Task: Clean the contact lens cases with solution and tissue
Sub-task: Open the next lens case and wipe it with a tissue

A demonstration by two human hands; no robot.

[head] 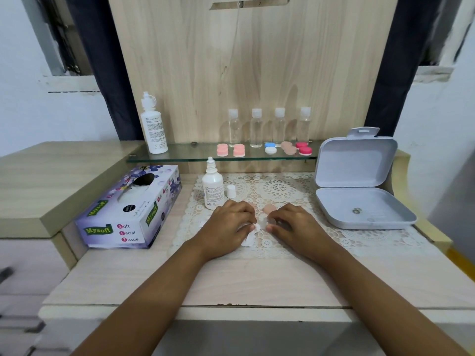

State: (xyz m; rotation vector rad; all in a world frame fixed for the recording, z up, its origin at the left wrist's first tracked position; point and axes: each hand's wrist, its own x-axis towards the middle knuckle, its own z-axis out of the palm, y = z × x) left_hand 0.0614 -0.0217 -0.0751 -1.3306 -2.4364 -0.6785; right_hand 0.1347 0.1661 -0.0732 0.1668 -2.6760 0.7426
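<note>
Tissue box (128,209) at the bench's left edge reads Mysoft Soft Facial Tissue. Mid-bench we pinch tissue (249,236) in left hand (228,224), lens case (270,222) in right hand (295,224), axis hidden. Solution bottle (212,188) upright, nozzle up.

The cardboard tissue box (128,211) is lilac with purple flowers and green banners. A white lace mat (280,188) of round medallions covers the pale wood-grain desk (257,281). The shelf holds salmon-pink round lens cases (222,150), a blue-and-white lens case (270,147) and a magenta lens case (304,148). The hinged plastic box (359,191) is pale grey.
</note>
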